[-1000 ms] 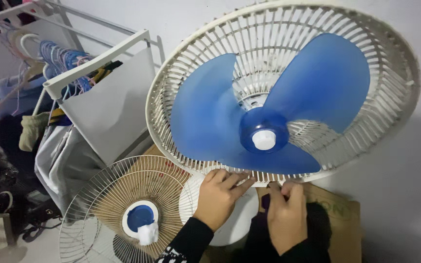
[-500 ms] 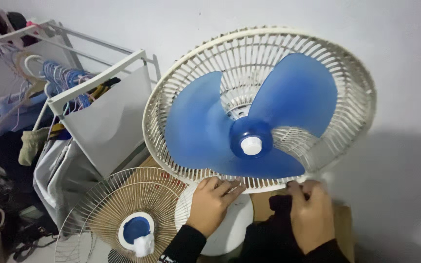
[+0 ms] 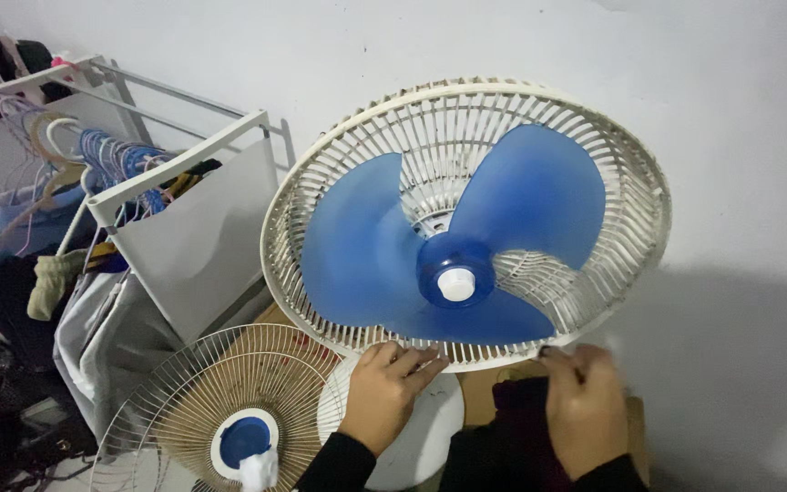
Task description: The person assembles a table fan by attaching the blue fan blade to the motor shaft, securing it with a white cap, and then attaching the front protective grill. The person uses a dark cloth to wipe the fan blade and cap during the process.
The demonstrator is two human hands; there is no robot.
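Note:
A fan stands against the white wall with its front cover off: a cream rear grille (image 3: 626,191) ringed round three blue blades (image 3: 357,251) and a white hub cap (image 3: 456,284). My left hand (image 3: 384,392) rests with its fingers on the grille's bottom rim. My right hand (image 3: 585,410) presses a dark cloth (image 3: 516,415) against the rim at the lower right. The fan's round white base (image 3: 430,428) shows below, between my hands.
The detached wire front grille (image 3: 229,383) with a blue centre disc leans at the lower left. A white rack (image 3: 184,164) with a grey fabric bin and coloured hangers (image 3: 116,150) stands on the left, beside heaped clothes. Brown cardboard (image 3: 635,419) lies under my right hand.
The view has pulled back, so the fan looks smaller. My right hand with the cloth has slid to the right along the bottom rim. My left hand stays on the rim.

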